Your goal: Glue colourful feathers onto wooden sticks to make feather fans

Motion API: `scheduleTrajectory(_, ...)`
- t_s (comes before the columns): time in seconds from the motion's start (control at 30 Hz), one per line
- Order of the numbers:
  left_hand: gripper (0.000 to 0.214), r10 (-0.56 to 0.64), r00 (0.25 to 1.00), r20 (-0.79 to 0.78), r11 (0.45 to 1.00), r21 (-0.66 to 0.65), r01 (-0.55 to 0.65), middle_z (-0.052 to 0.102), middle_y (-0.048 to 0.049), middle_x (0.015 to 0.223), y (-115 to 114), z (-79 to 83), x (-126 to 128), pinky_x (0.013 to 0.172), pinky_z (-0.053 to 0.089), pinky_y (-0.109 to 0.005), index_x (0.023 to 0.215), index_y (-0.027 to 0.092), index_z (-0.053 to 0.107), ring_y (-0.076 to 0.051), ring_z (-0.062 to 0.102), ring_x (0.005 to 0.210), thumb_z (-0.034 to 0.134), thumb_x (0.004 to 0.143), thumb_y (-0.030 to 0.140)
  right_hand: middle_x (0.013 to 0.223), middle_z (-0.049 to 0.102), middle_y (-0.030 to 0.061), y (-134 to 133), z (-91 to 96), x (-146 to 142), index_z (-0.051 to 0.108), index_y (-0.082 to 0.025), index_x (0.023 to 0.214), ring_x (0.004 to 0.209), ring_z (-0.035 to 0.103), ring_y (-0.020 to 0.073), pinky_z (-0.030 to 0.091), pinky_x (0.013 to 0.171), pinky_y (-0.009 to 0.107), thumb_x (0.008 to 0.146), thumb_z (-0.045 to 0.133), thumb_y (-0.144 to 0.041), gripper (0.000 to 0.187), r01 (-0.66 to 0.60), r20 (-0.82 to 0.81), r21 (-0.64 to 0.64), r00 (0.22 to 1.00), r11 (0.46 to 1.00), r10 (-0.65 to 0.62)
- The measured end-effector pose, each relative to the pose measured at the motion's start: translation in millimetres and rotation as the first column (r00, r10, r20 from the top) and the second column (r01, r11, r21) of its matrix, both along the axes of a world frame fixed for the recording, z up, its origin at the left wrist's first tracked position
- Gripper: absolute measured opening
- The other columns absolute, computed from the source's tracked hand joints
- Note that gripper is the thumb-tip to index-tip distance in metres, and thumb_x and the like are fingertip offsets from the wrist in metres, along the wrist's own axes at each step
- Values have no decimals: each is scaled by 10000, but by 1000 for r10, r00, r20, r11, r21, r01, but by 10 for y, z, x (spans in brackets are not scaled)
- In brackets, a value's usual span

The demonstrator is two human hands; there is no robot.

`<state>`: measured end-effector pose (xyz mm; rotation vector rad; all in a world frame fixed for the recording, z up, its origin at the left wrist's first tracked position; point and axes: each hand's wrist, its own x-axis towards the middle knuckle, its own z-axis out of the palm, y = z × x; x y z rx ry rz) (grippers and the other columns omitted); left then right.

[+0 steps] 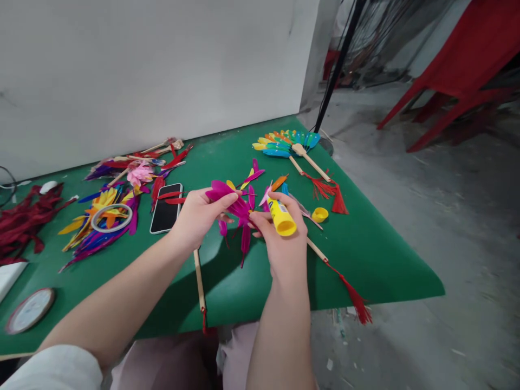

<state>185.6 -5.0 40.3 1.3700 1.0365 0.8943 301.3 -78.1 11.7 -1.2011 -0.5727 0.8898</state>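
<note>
the left hand (pixel 199 214) has thumb and fingers pinched on a few magenta feathers (pixel 222 190), holding them up over the table, right at the centre of the work. the right hand (pixel 284 230) is curled round a yellow tube (pixel 280 214), and its thumb and fingertip meet near the narrow end of those same feathers; from here i can't tell how firmly they grip there. just beneath both grips, loose feathers (pixel 246 244), mostly magenta, lie scattered on the green table (pixel 390 271).

just right of the right hand sits a small yellow cap (pixel 320 215), and below it a wooden handle (pixel 317 250) runs out toward a red tassel (pixel 357 299) that hangs over the table's edge. beyond that hand, farther from the body, two feather fans (pixel 286 143) in yellow, orange and blue overlap.

just left of the left hand there's a phone (pixel 166 210), a red feather lying across it. farther left, a ring of tape (pixel 94 219) rests on a bright feather pile (pixel 101 246). below the left hand, nearer the body, another stick (pixel 199 281) lies pointing at the lap.
</note>
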Motion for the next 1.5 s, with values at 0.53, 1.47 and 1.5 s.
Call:
scheduleTrajectory(0.53,262,-339,868,-363,939,-78,335,689,-60,682,310,-315,-38,376,422,-176,864,148,699,-93,558,462,640,725,362,980,589,35,106,-202,-6,471,-259,976,948,620,228,488,791,392,724,628,-317,302,294,292,-5,915,956,-280)
scheduleTrajectory(1.47,439,55,313,-948,727,253,638,625,-98,947,642,-347,-411,805,389,-326,1077,191,632,-245,550,913,657,714,437,714,547,-63,103,-174,-85,494,-273,954,621,594,118,509,592,283,634,671,-211,371,-97,100,50,991,994,91)
scheduleTrajectory(1.5,498,64,284,-957,700,246,670,606,-114,981,641,-378,-420,818,378,-337,1086,179,621,-256,530,934,667,689,477,687,546,-68,106,-177,-86,491,-273,959,611,591,122,511,595,291,635,670,-213,375,-103,103,54,990,993,97)
